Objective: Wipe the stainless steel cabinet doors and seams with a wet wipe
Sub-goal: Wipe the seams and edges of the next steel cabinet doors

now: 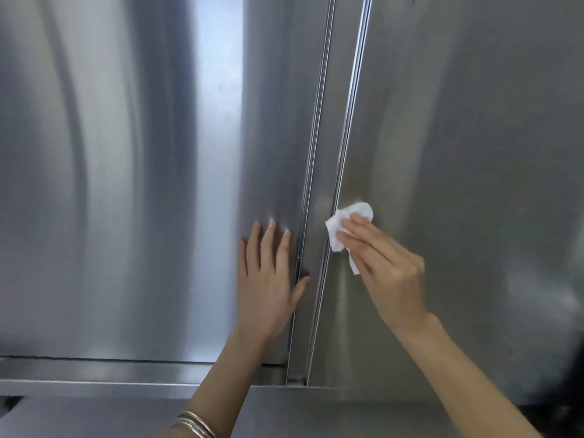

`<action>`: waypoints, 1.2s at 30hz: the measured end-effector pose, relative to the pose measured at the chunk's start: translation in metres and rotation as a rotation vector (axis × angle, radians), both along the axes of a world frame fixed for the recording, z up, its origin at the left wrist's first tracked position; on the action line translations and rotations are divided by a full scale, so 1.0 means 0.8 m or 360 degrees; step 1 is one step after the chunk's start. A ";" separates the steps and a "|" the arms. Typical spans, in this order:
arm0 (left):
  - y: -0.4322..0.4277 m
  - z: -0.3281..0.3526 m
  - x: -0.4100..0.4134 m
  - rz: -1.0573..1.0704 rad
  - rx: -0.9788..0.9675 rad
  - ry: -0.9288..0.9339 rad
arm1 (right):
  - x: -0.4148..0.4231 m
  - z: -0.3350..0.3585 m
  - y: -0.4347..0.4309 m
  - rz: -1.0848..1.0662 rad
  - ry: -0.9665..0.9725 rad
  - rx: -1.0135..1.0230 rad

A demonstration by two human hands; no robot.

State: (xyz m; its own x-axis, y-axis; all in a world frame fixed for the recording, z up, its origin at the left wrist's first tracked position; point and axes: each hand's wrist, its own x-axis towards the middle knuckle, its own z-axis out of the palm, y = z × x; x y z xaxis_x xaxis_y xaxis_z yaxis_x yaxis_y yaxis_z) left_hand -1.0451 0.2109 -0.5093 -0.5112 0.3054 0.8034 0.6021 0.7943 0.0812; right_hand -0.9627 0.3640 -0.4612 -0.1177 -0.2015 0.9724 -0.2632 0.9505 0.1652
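Two brushed stainless steel cabinet doors fill the view, the left door [126,184] and the right door [458,153]. Between them runs a narrow steel strip [328,153] bounded by a left seam [311,159] and a right seam [347,128]. My left hand [268,279] lies flat with fingers spread on the left door, its thumb touching the left seam. My right hand [385,263] presses a crumpled white wet wipe [344,226] against the right seam and the edge of the right door.
A horizontal steel ledge [94,374] runs below the doors, with a steel surface [316,412] under it. Silver bangles [194,425] sit on my left wrist. A dark area shows at the lower right edge [568,390].
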 end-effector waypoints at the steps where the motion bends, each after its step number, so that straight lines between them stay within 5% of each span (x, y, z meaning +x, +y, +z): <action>1: -0.003 -0.003 -0.003 -0.0006 -0.0012 0.0026 | -0.010 0.015 -0.001 -0.0032 0.0022 0.0003; 11: -0.012 0.001 -0.002 -0.0039 -0.0024 0.0038 | 0.009 -0.057 -0.014 0.0109 -0.0324 -0.0043; 15: -0.004 0.007 0.007 0.0003 -0.0025 -0.0026 | 0.039 -0.033 -0.003 -0.0034 -0.0094 -0.0236; 19: -0.004 0.009 0.011 0.0064 -0.0115 -0.0032 | 0.057 -0.028 0.008 -0.0175 -0.0174 -0.0351; 30: 0.011 0.022 0.026 -0.0003 0.0006 -0.0232 | 0.094 0.014 0.032 -0.0318 -0.0316 -0.0128; 36: 0.022 0.124 0.022 -0.0198 0.0221 -0.0124 | 0.108 0.082 0.040 -0.0460 -0.0233 -0.0087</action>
State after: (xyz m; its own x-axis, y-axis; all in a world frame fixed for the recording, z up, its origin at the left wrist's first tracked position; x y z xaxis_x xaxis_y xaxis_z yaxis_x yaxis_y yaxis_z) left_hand -1.0272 0.2285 -0.4105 -0.5386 0.2588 0.8018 0.6824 0.6922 0.2349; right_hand -0.8767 0.3961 -0.3952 -0.3016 -0.0874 0.9494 0.0017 0.9957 0.0922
